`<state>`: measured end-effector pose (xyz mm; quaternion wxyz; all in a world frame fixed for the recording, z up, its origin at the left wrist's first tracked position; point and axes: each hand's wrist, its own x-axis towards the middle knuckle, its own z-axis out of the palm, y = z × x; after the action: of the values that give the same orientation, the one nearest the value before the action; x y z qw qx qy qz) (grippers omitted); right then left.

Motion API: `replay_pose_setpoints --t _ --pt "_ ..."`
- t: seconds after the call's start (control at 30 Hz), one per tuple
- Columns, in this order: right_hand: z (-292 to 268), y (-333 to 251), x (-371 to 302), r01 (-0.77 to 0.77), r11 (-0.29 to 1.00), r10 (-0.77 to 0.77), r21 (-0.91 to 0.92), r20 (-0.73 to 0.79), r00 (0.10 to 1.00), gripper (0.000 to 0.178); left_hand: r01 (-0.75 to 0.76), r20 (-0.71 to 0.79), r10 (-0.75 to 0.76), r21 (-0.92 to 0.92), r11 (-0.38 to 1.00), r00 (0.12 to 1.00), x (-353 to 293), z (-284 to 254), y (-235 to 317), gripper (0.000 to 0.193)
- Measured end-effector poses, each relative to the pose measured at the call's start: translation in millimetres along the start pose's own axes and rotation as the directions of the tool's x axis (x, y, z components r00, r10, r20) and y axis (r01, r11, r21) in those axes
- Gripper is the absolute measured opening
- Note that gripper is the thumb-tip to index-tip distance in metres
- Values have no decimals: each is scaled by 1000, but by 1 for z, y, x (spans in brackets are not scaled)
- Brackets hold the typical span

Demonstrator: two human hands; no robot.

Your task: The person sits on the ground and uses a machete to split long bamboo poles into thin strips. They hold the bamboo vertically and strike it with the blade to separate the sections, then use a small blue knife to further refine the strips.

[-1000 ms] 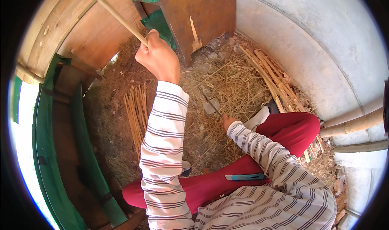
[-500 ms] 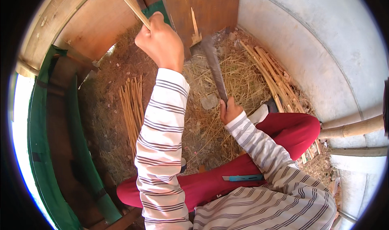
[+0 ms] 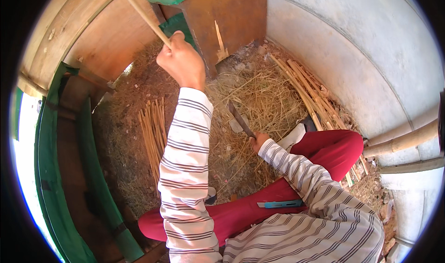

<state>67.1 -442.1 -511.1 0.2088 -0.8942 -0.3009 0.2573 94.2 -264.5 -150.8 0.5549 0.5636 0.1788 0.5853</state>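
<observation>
Raised ahead of me, my left hand (image 3: 183, 61) is closed round a thin pale stick (image 3: 143, 15), which runs up and left out of view. My right hand (image 3: 259, 142), lower and to the right, grips a long dark-bladed knife (image 3: 240, 119) whose handle the fingers hide. The blade points up and to the left above the ground, apart from the stick. Across my lap lies a blue utility knife (image 3: 280, 203), touched by neither hand.
Split sticks lie in a bundle (image 3: 152, 128) on the left and another pile (image 3: 315, 94) along the pale curved wall (image 3: 343, 36). Straw-like strips (image 3: 259, 96) cover the ground ahead. A brown wooden panel (image 3: 232, 22) stands at the back, green-covered framing (image 3: 97, 161) at left.
The knife's blade has dropped and swung left, from nearly upright to slanting up-left. My left hand and the stick have moved slightly down.
</observation>
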Motion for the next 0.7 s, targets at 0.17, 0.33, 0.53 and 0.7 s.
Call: replay_pose_setpoints --t 0.17,0.33,0.53,0.7 --pt "-29 -20 -2 -58 991 59 117 -5 998 37 -34 76 35 -13 999 996 -10 10 -2 39" --pt "-64 -40 -21 -307 346 335 887 188 923 27 -24 153 14 64 998 988 -8 14 -5 27" --pt "-80 -77 -44 359 869 -23 341 -697 717 26 -340 134 320 182 922 938 10 7 -22 28" --pt "17 -2 -6 -128 981 131 -147 8 991 35 -283 124 261 216 934 957 9 11 -20 19"
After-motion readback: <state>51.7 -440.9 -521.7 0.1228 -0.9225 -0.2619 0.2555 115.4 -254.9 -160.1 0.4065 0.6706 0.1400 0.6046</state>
